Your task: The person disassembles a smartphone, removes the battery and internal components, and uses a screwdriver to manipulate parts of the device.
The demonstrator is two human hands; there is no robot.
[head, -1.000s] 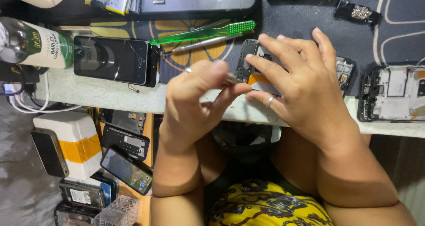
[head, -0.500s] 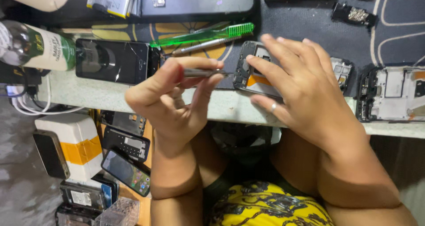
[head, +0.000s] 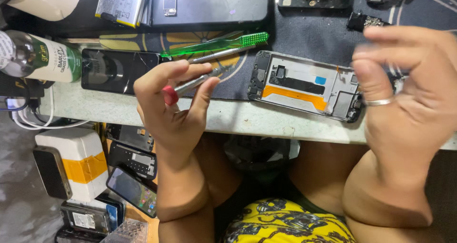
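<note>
My left hand point(head: 173, 102) grips a thin metal screwdriver with a red end cap point(head: 170, 95), its shaft pointing right toward an opened phone frame point(head: 304, 86). The frame lies flat on the bench edge, showing an orange flex strip and a small blue patch. My right hand point(head: 409, 95) hovers to the right of the frame, blurred, fingers spread and loosely curled, a ring on one finger, holding nothing. A green toothbrush point(head: 214, 44) and a grey metal tool point(head: 221, 55) lie just beyond my left hand.
A cracked black phone point(head: 116, 70) lies left of my left hand, beside a green-labelled bottle point(head: 40, 57). A battery point(head: 121, 4) and a dark tablet point(head: 214, 5) sit at the back. Below the bench edge point(head: 257, 121), a white box point(head: 78, 164) and several phones are stacked.
My right hand lifted off the phone frame and swung right, uncovering it. My left hand drew back left with the screwdriver, away from the frame.
</note>
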